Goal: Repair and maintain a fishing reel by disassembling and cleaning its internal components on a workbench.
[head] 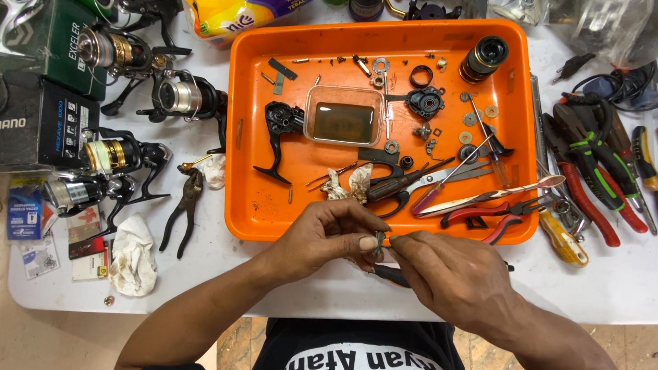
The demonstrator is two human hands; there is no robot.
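- White table (617,288) fills most of view, top scuffed and stained.
- Orange tray (241,137) sits mid-table, the landmark; rim glossy, even overhead light, soft shadows.
- Left of tray: fishing reels (113,161), dark boxes (41,123), old pliers (184,209), crumpled rag (133,257), small packets (27,212).
- Right of tray: red- and green-handled pliers (596,178), black cables (620,82).
- Above tray: yellow bag (226,17), clear plastic (603,20).
- Below tray, past table edge: worn patterned floor (236,342), brownish; plain beige floor (55,339) toward lower left.
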